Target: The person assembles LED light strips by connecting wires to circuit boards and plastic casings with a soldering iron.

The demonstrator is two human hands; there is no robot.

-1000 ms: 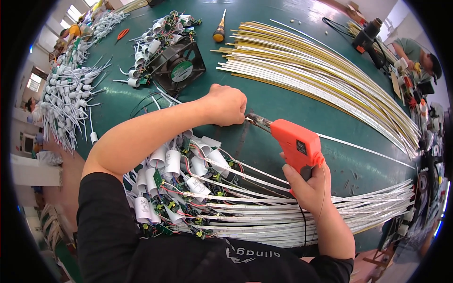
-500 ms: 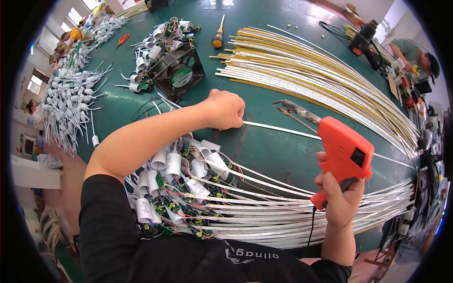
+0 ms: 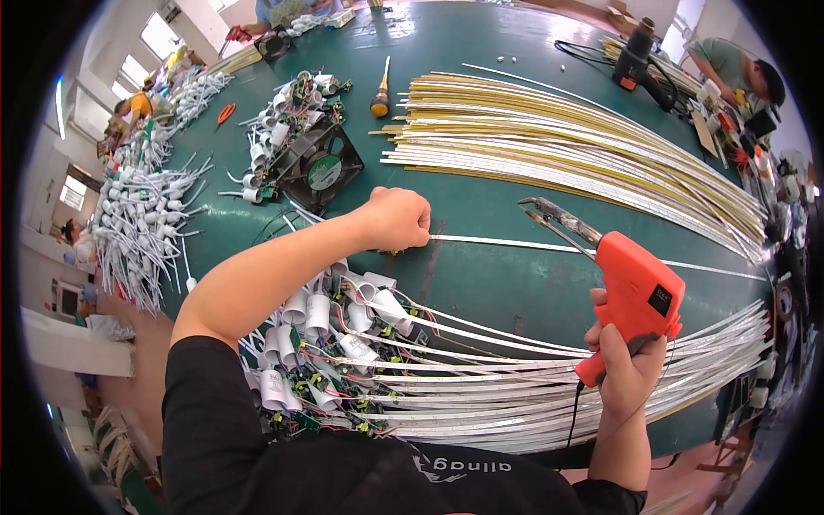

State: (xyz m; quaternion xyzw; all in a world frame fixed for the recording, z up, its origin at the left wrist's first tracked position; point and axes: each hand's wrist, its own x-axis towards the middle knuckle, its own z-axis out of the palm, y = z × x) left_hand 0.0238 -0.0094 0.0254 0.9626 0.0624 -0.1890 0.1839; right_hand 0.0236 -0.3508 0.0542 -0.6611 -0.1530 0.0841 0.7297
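My left hand (image 3: pixel 396 220) is closed over the left end of a thin white LED strip (image 3: pixel 506 244), which lies across the green table to the right. The fingertips, and most of what they pinch, are hidden under the hand. A red soldering gun (image 3: pixel 639 283) with a black cord is gripped in my right hand (image 3: pixel 631 365). Its dark metal tip points up and left, apart from my left hand. Below my left forearm lie white lamp housings (image 3: pixel 318 316) with green circuit boards and red and white wires. Finished-looking LED strips (image 3: pixel 515 403) run right from them.
Beyond my left hand stands a black fan (image 3: pixel 322 169) beside more boards and housings. A bundle of yellow and white strips (image 3: pixel 549 129) spreads at the far right. A screwdriver (image 3: pixel 380 93), orange pliers (image 3: pixel 225 114), a heat gun (image 3: pixel 635 60) and a pile of white-wired parts (image 3: pixel 142 219) surround it.
The soldering gun has shifted right and its tip is farther from my left hand. My left hand remains closed at the strip's end. The view has tilted up, bringing a far person's hand into sight.
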